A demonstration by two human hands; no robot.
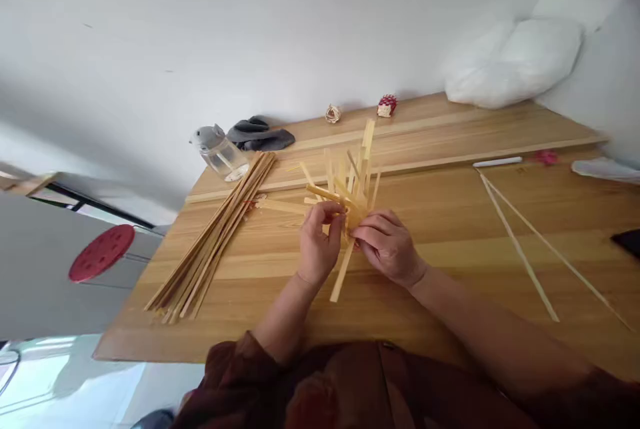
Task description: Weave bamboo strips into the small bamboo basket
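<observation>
Our left hand (317, 242) pinched the crossed bamboo strips (356, 199) from one side, fingers curled, and our right hand (387, 249) closed on them from the other, above the table (440, 282). A loose bundle of strips (210, 235) lay to the left, with a clear jar (220, 155) beyond it.

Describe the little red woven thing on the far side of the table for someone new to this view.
On the wooden table, look along the far edge by the wall. There sits a small woven piece capped in red; its neighbour is plain straw-coloured.
</observation>
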